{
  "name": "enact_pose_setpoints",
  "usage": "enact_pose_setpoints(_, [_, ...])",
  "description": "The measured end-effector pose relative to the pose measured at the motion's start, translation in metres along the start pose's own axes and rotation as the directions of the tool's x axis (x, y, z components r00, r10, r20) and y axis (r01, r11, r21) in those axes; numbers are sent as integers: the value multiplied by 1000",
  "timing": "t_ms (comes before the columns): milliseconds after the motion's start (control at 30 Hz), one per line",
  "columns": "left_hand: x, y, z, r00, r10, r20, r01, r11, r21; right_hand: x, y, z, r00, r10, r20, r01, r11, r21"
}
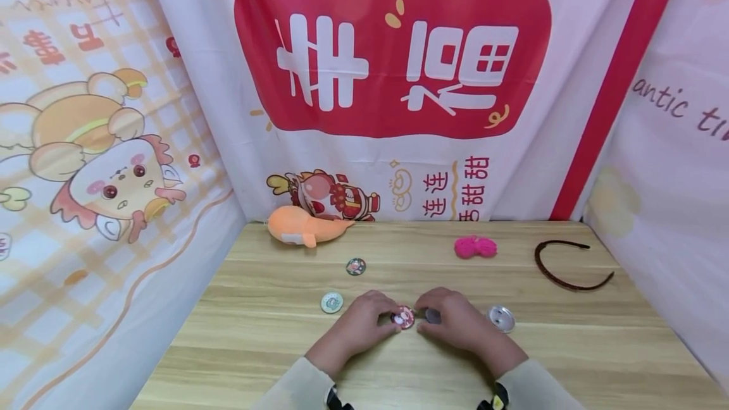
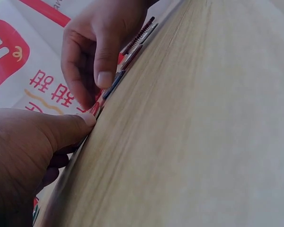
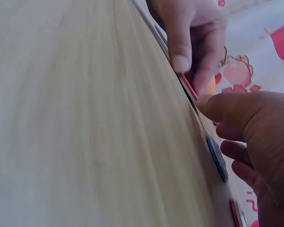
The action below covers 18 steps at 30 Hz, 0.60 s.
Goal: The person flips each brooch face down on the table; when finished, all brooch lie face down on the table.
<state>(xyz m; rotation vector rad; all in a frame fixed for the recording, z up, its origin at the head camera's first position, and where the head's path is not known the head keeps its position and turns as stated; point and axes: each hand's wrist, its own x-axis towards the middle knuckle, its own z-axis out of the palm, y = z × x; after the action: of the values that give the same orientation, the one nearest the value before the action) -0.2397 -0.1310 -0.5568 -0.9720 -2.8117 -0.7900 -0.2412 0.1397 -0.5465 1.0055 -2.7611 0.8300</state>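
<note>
Below the middle of the head view, a round red badge (image 1: 405, 316) with a cartoon picture lies on the wooden table. My left hand (image 1: 364, 323) pinches its left edge between thumb and fingers. Just to the right is my right hand (image 1: 454, 321), its thumb and forefinger spread near the badge's other edge. A dark grey disc (image 1: 433, 316) shows in the gap of that hand; the right wrist view has this disc (image 3: 217, 158) flat on the table under the fingers, not gripped. Beyond the right hand lies a silver round badge (image 1: 501, 319), back side up.
A pale green badge (image 1: 332, 302) and a dark patterned badge (image 1: 355, 266) lie left of the hands. Farther back are an orange plush toy (image 1: 296, 226), a pink bow-shaped item (image 1: 475, 247) and a brown headband (image 1: 547, 271). Printed cloth (image 1: 393, 176) walls the table's back and sides.
</note>
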Motion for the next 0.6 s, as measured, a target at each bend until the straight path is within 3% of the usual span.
enact_pose_setpoints(300, [0, -1, 2, 1000, 13, -9, -13, 1000, 11, 12, -8, 14, 979, -199, -46, 197, 980, -27])
enact_pose_setpoints(600, [-1, 0, 0, 1000, 26, -15, -26, 1000, 6, 13, -10, 16, 984, -177, -21, 176, 983, -60])
